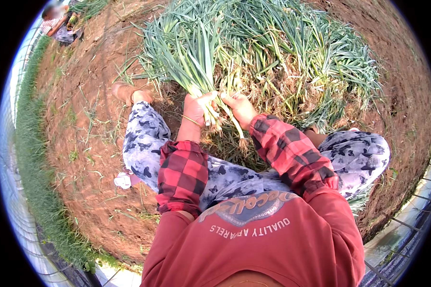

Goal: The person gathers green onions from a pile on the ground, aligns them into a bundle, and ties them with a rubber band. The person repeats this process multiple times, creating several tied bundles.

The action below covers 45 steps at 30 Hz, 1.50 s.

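Observation:
My left hand (195,109) is closed around a bunch of spring onions (195,73), whose long green leaves fan away from me. Their pale root ends (212,120) stick out below the fist towards my lap. Close beside it, my right hand (240,107) pinches one stalk (234,120) between thumb and fingers, its rooted tip hanging free of the bunch. The two hands almost touch. Just beyond them lies a large heap of spring onions (273,39), with brown roots and dry leaves (291,86) on its near side.
My legs in patterned trousers (147,143) are spread on bare brown soil (82,143) around the work. A pale object (122,180) lies by my left knee. Another person (59,25) sits at the far left. Grass (32,154) and netting border the left side.

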{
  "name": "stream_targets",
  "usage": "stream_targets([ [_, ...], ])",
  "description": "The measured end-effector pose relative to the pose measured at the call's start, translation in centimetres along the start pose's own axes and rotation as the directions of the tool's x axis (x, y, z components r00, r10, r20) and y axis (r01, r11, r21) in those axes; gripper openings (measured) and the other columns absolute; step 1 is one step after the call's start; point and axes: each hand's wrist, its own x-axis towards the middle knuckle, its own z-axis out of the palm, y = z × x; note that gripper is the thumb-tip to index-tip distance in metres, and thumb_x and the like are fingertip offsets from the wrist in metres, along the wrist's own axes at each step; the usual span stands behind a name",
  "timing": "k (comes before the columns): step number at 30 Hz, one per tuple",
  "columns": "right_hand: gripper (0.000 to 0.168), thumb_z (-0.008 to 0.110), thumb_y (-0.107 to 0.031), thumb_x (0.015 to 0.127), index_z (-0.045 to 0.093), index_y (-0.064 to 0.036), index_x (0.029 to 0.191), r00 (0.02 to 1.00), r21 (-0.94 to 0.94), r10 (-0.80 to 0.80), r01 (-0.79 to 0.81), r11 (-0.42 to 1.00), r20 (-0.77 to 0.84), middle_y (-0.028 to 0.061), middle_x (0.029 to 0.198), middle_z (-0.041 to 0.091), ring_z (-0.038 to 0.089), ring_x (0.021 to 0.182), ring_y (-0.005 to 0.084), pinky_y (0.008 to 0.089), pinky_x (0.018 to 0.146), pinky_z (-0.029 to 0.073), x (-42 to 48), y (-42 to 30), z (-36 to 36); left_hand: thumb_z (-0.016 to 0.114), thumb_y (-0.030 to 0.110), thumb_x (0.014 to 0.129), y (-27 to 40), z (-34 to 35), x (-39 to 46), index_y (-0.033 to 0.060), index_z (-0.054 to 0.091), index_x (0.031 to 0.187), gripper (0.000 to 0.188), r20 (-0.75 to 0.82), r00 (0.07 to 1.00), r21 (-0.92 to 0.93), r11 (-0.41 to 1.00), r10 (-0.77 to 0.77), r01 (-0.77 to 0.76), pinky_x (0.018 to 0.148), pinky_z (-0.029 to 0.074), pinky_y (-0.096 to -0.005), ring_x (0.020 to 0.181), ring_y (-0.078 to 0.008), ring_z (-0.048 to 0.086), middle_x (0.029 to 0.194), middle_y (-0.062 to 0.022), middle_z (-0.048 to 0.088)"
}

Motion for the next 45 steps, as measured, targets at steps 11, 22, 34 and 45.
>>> stream_targets([
  [11,0.038,0.053,-0.017,0.080,0.040,0.000,0.112,0.957,-0.988,0.257,-0.147,0.048,-0.130,0.0242,0.082,0.059,0.059,0.079,0.0392,0.0462,0.070,0.046,-8.3,4.5,-7.9,0.063,-0.005,0.070,1.8,-4.9,3.4,-0.0036,0.055,0.086,0.018,-0.389,0.881,-0.068,0.946,0.268,-0.318,0.038,0.045,-0.0280,0.045,-0.0162,0.052,0.070,-0.0102,0.058],
  [22,0.032,0.050,-0.014,0.089,0.051,0.001,0.117,0.982,-0.467,-0.191,0.164,0.869,-0.012,0.0017,0.081,0.058,0.047,0.066,0.0055,0.0227,0.059,0.042,-3.0,-1.2,1.9,0.068,0.006,0.074,1.0,-0.4,1.9,-0.0011,0.057,0.096,0.026,-0.202,0.885,0.034,0.907,0.419,-0.421,0.044,0.046,-0.0258,0.053,-0.0126,0.054,0.074,-0.0060,0.060],
  [34,0.039,0.062,-0.014,0.070,0.049,0.002,0.103,0.814,-0.990,-0.577,0.008,0.140,-0.075,0.0185,0.099,0.057,0.052,0.095,0.0360,0.0409,0.083,0.042,15.6,-2.9,-6.4,0.059,0.008,0.080,5.9,-2.9,-0.6,0.0006,0.055,0.091,0.014,-0.458,0.856,-0.458,0.761,0.240,-0.459,0.057,0.051,-0.0264,0.067,-0.0142,0.057,0.077,-0.0062,0.057],
  [45,0.029,0.060,-0.016,0.073,0.057,0.003,0.096,0.866,-0.878,-0.421,-0.041,0.476,-0.269,0.0148,0.075,0.062,0.061,0.069,0.0238,0.0338,0.064,0.047,21.2,-4.9,-7.9,0.054,0.004,0.080,7.4,-4.5,-0.9,-0.0033,0.050,0.099,0.021,-0.551,0.797,-0.467,0.700,0.247,-0.540,0.058,0.048,-0.0245,0.070,-0.0104,0.055,0.089,-0.0071,0.056],
])
